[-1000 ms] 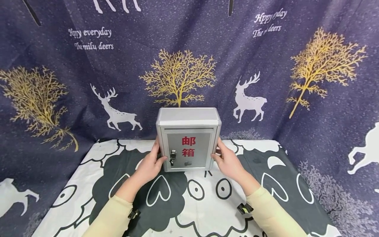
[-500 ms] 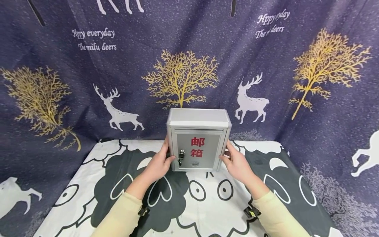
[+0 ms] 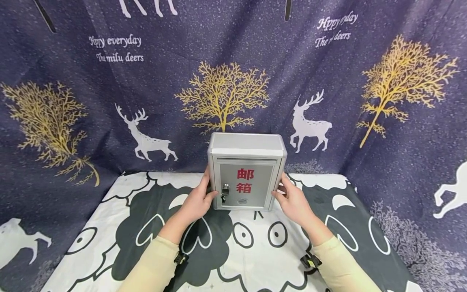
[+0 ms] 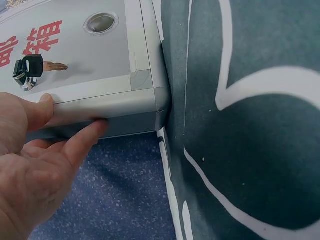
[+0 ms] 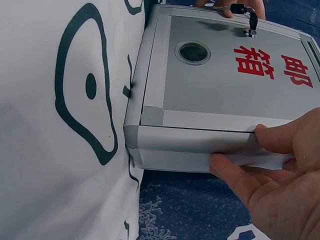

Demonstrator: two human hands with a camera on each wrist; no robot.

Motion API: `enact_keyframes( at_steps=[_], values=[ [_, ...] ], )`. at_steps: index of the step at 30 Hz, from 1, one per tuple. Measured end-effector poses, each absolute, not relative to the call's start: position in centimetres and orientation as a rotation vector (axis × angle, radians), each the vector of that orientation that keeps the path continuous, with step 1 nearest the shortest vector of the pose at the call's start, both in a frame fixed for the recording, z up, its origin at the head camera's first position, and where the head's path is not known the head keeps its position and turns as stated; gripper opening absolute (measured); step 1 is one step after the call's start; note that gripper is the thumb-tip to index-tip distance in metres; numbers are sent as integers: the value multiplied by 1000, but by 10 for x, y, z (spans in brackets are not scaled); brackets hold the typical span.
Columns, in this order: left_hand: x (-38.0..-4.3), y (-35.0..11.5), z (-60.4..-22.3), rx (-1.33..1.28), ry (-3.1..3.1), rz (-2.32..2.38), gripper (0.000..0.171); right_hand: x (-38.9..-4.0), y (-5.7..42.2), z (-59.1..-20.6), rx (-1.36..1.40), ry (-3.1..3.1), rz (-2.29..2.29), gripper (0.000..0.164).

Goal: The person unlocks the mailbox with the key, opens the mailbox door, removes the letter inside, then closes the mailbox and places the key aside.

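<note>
Near the far edge of a table (image 3: 260, 259) draped in black-and-white cartoon cloth, the head view gives me a silver-grey metal letterbox with red Chinese characters (image 3: 247, 181), standing upright. The left hand (image 3: 197, 202) and right hand (image 3: 294, 202), both partly closed, clasp its opposite sides; I judge this step as positioning it. The left wrist view shows thumb in front and fingers alongside, near a silver lock with black-headed keys (image 4: 34, 66). From the right wrist, I see a matching hold; moving next calls for even pressure, I think.
</note>
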State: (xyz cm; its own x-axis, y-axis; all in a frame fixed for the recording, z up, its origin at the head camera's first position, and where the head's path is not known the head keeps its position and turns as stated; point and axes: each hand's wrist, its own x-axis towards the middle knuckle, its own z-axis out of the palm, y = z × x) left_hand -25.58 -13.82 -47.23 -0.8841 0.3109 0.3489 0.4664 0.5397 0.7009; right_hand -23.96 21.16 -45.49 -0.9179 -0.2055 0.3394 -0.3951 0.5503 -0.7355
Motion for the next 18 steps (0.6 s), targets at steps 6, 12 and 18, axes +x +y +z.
enact_keyframes(
  at_steps=[6, 12, 18],
  values=[
    [-258, -138, -472, -665, -2596, -1240, 99, -245, 212, -456, 502, -2582, 1301, 85],
    [-256, -137, -473, -650, -2604, -1249, 100, -249, 213, -456, 483, -2598, 1286, 82],
    [-257, -137, -474, -638, -2617, -1249, 100, -250, 213, -456, 502, -2625, 1286, 87]
  ],
)
